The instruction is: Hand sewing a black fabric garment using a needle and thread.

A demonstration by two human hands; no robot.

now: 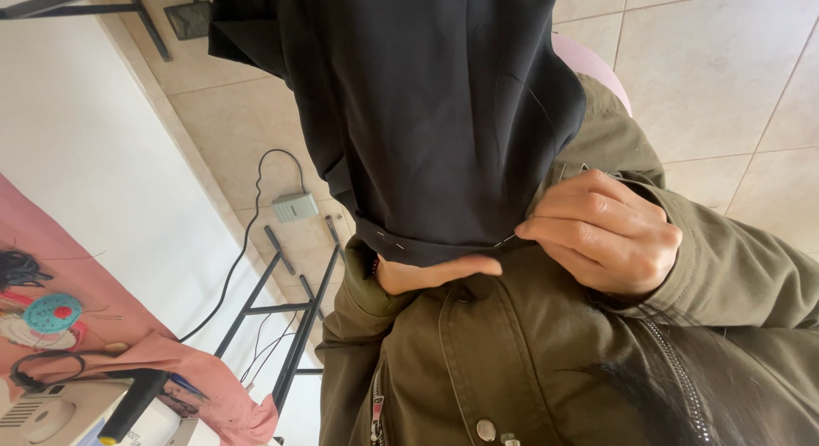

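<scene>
Two hands: both pinch the black garment (pixel 426 96)'s folded hem.
Left hand (pixel 426 274): thumb flat under the hem.
Right hand (pixel 601 233): curled, fingertips nipping the hem.
Garment: over the lap; hem runs left to right.

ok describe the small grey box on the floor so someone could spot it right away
Start at the black fabric held between the left hand and right hand, then look left to the tiled floor. The grey box lies there, above the black metal frame. It alone has a black cable looping from it.
</scene>
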